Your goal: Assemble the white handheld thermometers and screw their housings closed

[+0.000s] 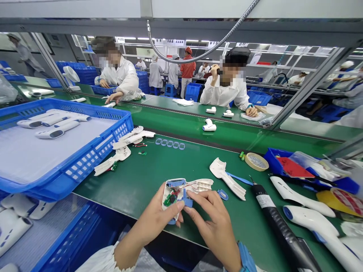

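My left hand [153, 215] is closed around a white gun-shaped housing half [202, 184], open side up, above the green bench. Inside it sit a green circuit board [169, 199], thin red wires and a blue part at the upper edge. Between the thumb and fingers of my right hand [215, 215] is a small blue plastic piece [187, 201], held at the housing's inner side. My left thumb also reaches this piece. Right of my hands lie an empty white shell half [225, 175] and a small blue oval ring [222, 194].
A black electric screwdriver [273, 219], white housings [312, 219], a tape roll [256, 161] and a blue parts bin [268, 156] lie to the right. At left stands a blue crate [70, 175] near several opened shells [113, 160]. Co-workers sit across the green belt [170, 121].
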The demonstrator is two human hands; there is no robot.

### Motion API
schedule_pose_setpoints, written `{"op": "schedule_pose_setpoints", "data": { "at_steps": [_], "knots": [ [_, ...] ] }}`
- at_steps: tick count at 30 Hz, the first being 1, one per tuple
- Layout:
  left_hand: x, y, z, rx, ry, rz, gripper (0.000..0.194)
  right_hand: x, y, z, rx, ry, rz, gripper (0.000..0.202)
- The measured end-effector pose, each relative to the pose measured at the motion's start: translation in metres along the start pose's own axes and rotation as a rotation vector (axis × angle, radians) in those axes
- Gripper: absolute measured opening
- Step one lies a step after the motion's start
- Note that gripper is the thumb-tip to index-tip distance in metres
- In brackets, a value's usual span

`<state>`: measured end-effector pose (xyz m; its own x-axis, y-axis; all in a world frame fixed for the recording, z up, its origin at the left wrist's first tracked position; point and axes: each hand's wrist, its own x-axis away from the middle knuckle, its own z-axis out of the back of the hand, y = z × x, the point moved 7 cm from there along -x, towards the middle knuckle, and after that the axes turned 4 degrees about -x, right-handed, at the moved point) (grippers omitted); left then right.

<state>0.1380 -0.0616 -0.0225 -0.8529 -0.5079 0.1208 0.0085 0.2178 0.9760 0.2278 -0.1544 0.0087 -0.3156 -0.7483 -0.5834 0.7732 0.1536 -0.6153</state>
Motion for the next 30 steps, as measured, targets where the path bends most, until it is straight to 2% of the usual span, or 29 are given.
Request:
{"op": "schedule_pose_setpoints", "data": {
  "at_steps": [15, 20, 27, 30],
  "knots": [
    [-0.001, -0.008, -0.001, 0.048, 0.037, 0.026, 0.043, 0.0, -0.004, 0.001, 0.167, 0.014, 0.087, 0.03],
    [-0.003, -0.011, -0.002, 0.044, 0.076, 0.033, 0.042, -0.001, -0.013, -0.003, 0.436, -0.042, 0.222, 0.029],
    [-0.011, -0.02, -0.014, 0.019, 0.086, 0.085, 0.041, 0.004, -0.032, -0.024, 0.906, -0.159, 0.379, 0.042],
    [-0.014, -0.021, -0.018, 0.007, 0.108, 0.097, 0.038, 0.006, -0.032, -0.034, 1.002, -0.221, 0.433, 0.043]
  ]
}}
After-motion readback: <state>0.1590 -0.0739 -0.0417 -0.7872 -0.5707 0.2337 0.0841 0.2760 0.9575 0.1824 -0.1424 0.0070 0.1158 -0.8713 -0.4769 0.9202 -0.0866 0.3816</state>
